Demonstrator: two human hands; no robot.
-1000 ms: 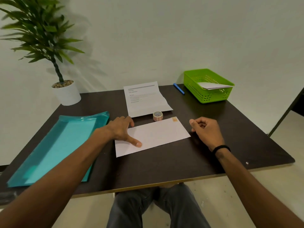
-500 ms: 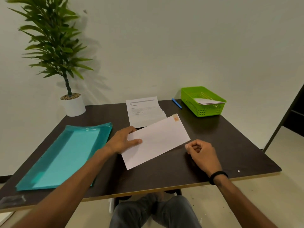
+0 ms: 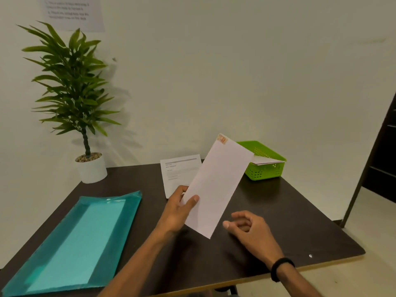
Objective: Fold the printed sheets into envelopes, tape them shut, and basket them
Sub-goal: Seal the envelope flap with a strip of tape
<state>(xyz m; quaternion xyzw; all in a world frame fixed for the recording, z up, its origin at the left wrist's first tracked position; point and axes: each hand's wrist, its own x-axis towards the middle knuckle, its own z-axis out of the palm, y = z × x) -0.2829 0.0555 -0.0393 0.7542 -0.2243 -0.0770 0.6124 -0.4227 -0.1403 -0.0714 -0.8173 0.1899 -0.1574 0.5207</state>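
Now the left hand (image 3: pixel 179 207) pinches the envelope (image 3: pixel 216 185) aloft, right hand (image 3: pixel 249 229) loosely open; held by one edge, it could probably slip.

1. A dark tabletop (image 3: pixel 289 221) stands against a pale wall.
2. A potted plant (image 3: pixel 85 133) in a white pot stands at its ten o'clock corner.
3. A teal plastic folder (image 3: pixel 70 247) lies flat at eight o'clock.
4. A blurred paper notice (image 3: pixel 72 11) hangs on the wall at eleven o'clock.

A dark table (image 3: pixel 278 221) stands against a plain pale wall (image 3: pixel 235 71), potted plant (image 3: pixel 85 125) at its corner
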